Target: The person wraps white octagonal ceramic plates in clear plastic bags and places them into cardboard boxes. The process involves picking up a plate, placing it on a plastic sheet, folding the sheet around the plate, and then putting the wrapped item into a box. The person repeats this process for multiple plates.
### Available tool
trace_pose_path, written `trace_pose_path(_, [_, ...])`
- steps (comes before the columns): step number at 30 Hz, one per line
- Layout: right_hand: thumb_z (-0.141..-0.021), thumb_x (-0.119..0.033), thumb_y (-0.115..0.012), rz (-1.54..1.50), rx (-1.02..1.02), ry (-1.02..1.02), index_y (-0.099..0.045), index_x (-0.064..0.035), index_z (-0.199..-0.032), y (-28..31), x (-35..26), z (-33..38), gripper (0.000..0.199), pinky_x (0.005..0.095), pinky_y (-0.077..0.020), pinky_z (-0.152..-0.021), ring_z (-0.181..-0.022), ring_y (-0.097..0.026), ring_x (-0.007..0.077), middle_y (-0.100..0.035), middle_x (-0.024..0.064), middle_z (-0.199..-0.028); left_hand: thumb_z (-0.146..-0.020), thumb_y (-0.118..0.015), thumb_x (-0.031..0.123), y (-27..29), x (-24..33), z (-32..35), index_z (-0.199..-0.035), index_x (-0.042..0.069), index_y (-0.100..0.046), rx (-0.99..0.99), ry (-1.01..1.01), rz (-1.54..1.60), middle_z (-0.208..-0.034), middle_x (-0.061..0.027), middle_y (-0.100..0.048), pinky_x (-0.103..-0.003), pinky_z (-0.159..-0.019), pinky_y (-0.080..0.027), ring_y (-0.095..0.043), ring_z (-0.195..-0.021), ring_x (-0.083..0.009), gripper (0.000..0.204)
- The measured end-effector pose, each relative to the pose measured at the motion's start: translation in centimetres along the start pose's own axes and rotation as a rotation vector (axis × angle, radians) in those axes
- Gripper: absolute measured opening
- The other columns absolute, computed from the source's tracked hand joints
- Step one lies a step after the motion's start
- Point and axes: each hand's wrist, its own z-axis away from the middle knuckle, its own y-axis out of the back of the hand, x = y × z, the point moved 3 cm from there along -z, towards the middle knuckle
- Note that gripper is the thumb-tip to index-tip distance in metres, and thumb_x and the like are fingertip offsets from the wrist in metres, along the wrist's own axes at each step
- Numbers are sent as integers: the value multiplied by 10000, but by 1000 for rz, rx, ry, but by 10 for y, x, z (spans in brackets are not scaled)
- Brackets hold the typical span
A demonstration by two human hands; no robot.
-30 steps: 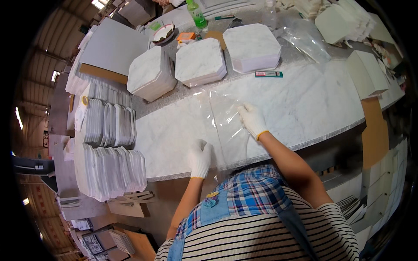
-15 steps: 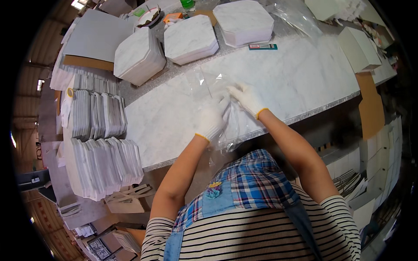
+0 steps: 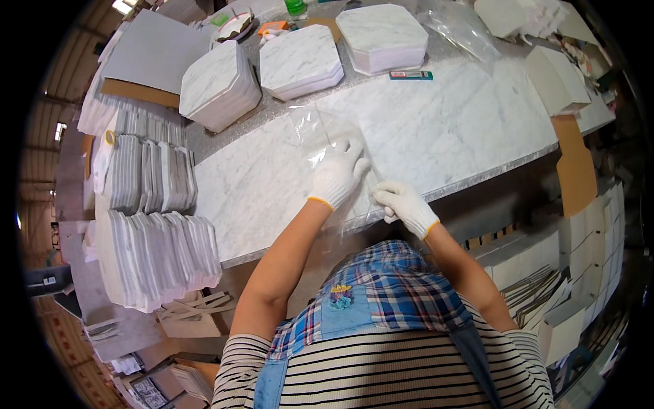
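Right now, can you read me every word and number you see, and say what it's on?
I can't read any for sure.
Small flat green box: its label is too small to read.
Dark object at the far left: its white tag is too small and blurred.
Clear plastic sheet: no print that I can see.

Right of the clear plastic (image 3: 319, 125), the slab (image 3: 470, 123) leaves room; tile stacks (image 3: 163, 255) block leftward.

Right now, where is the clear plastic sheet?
In the head view, the clear plastic sheet lies near the middle, on the white marble slab, partly under the left hand, with the right hand at its right edge.
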Motion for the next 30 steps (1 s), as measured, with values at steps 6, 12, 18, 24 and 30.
trace_pose_path(6, [-1017,-234,-603,-193,239,183,-625,11,-1180,0,25,14,295,250,-481,-508,-574,-504,77,-627,52,-809,-933,-612,405,-1,22,-7,-1344,112,-551,-11,101,-142,-1199,-232,-570,-510,-850,-515,-600,-1057,-401,508])
trace_pose_path(12, [-997,-201,-649,-97,114,46,-641,-8,-1176,-4,18,30,263,226,-439,-527,-550,-432,46,-524,-30,-722,-908,-632,489,-7,25,-8,-1334,111,-570,23,88,-285,-1183,-219,-580,-493,-844,-520,-614,-1041,-388,573])
trace_pose_path(18, [-961,-220,-702,71,-266,-161,-706,-4,-1203,8,32,42,325,200,-432,-576,-674,-508,43,-658,-17,-896,-907,-629,522,4,23,-7,-1319,127,-601,-51,54,-246,-1202,-206,-584,-491,-823,-541,-646,-984,-383,571])
trace_pose_path(24, [-967,-236,-691,198,-240,-54,-730,-12,-1188,12,36,43,317,195,-420,-627,-745,-513,16,-698,-34,-983,-895,-662,397,13,22,-9,-1197,119,-649,-104,98,-220,-1177,-156,-625,-486,-790,-536,-649,-940,-375,411])
trace_pose_path(30, [-969,-205,-683,241,-221,41,-720,33,-1168,12,33,46,312,247,-509,-807,-874,-622,92,-729,31,-999,-891,-651,217,-11,37,20,-1079,77,-645,167,-61,-227,-1119,-120,-637,-485,-827,-506,-604,-1034,-358,234])
